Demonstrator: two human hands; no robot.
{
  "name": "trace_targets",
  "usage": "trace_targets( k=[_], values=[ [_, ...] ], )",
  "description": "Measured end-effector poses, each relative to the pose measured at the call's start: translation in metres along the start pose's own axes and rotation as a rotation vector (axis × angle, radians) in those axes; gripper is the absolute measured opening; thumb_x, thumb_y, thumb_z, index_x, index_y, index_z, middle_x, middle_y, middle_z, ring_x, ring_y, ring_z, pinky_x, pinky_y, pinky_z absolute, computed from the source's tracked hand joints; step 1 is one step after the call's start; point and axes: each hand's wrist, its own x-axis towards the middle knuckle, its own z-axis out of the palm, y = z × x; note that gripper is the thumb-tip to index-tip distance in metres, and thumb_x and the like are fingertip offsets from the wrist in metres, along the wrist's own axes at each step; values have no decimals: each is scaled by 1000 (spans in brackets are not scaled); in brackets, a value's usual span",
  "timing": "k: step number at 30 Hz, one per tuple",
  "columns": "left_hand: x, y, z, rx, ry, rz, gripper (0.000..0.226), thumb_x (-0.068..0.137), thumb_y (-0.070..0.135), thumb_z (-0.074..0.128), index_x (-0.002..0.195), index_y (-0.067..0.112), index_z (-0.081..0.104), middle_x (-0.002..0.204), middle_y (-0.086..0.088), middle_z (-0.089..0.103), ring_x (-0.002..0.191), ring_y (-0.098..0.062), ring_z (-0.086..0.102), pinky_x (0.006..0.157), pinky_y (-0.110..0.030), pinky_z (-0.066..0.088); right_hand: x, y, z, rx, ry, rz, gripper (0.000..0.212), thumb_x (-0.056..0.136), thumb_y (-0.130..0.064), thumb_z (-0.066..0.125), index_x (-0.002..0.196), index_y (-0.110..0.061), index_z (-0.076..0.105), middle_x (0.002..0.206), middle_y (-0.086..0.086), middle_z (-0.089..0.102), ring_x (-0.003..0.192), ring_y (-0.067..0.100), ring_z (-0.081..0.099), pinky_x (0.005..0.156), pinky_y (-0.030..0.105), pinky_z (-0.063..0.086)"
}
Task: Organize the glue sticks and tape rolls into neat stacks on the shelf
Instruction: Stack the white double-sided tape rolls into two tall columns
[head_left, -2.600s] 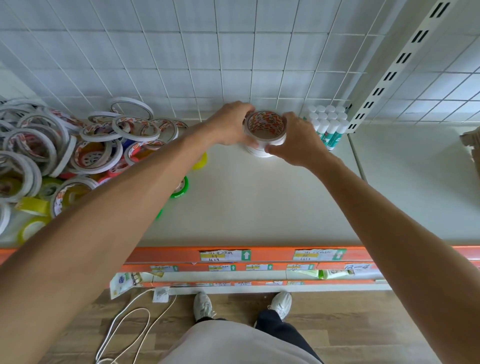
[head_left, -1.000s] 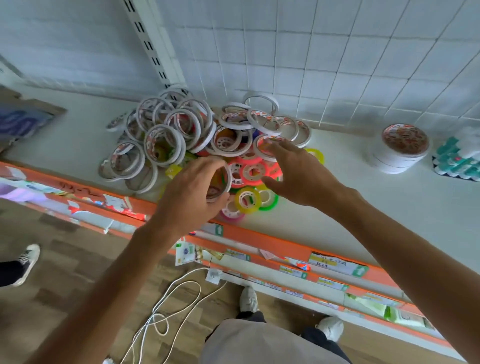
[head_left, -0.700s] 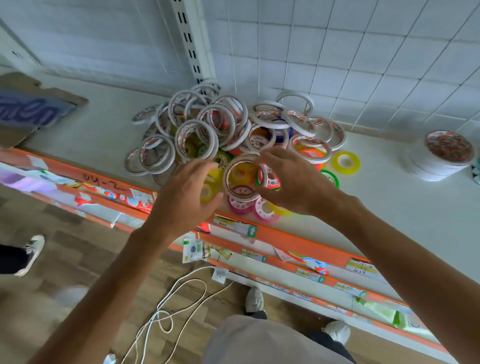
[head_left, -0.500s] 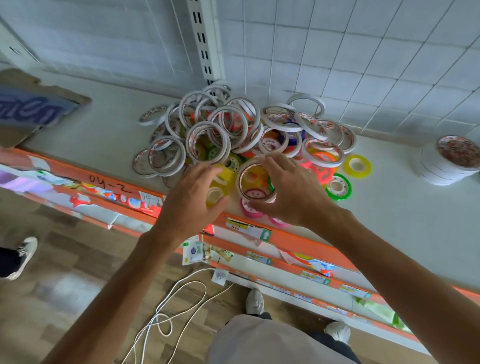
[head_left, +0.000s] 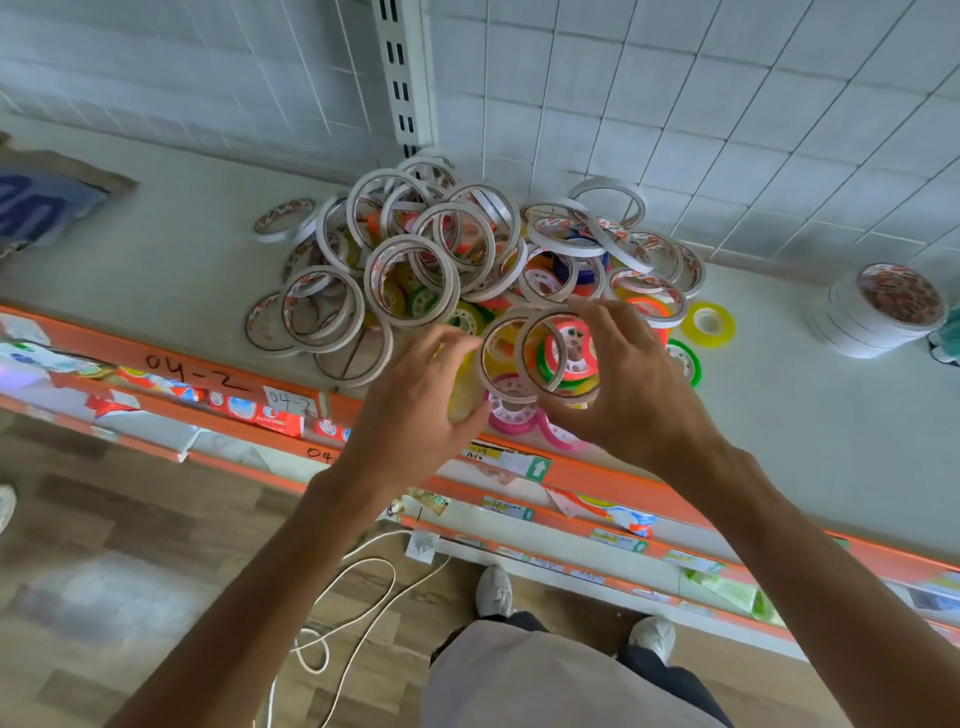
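Where the shelf (head_left: 810, 431) lies bare: right hand (head_left: 631, 387) pinching two tape rings (head_left: 540, 358), left hand (head_left: 415, 410) spread beside.

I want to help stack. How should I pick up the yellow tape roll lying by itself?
The yellow tape roll lies flat on the shelf, apart from the pile. Come from above and pinch its outer rim on opposite sides, or hook one finger through the centre hole.

A white cord (head_left: 358, 587) is lying looped on the wood floor (head_left: 130, 561) at six o'clock. Price labels (head_left: 511, 460) are sticking along the orange shelf edge, and a cardboard box (head_left: 41, 200) is sitting at ten o'clock.
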Motion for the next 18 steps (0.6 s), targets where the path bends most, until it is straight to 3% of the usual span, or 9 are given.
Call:
trace_targets(
  k=[3, 6, 13, 16, 18],
  values=[
    [14, 14, 13, 59, -37, -23, 80, 85, 59, 66, 143, 8, 46, 139, -8, 49, 130, -24, 44, 108, -34, 35, -8, 12, -3, 4, 8, 42, 96, 71, -49, 83, 148, -20, 36, 145, 2, 42, 121, 24, 52, 91, 44, 54],
    [27, 26, 28, 178, -60, -88, 103, 79, 84, 37, 145, 4, 41, 139, -14, 48, 132, -32, 40, 110, -45, 32, -15, 18, -2, 34, 36, 46, 96, 71, -48, 83, 149, -21, 35, 145, 1, 42, 124, 23, 51, 93, 42, 53],
    [36, 30, 35, 252, -42, -99, 108, 70, 83, 32, 141, 2, 45, 127, -12, 59, 119, -33, 50, 102, -47, 35, -27, 27, -3, 77, 79, 84, 94, 72, -47, 82, 150, -24, 35, 143, 0, 43, 124, 22, 50, 94, 39, 52],
    [31, 33, 33, 233, -16, -61, 105, 71, 81, 40, 141, 2, 46, 128, -12, 58, 119, -32, 51, 104, -45, 37, -33, 33, -7, 81, 112, 98, 88, 73, -47, 82, 146, -25, 38, 140, 0, 45, 123, 23, 50, 93, 41, 51],
    [27, 37, 30, 168, -4, -31, 101, 73, 76, 51, 143, 3, 45, 129, -11, 55, 121, -29, 49, 103, -40, 39, -39, 39, -12, 80, 132, 120, 85, 74, -46, 82, 144, -23, 40, 138, 1, 46, 123, 23, 49, 96, 35, 48]
  ],
)
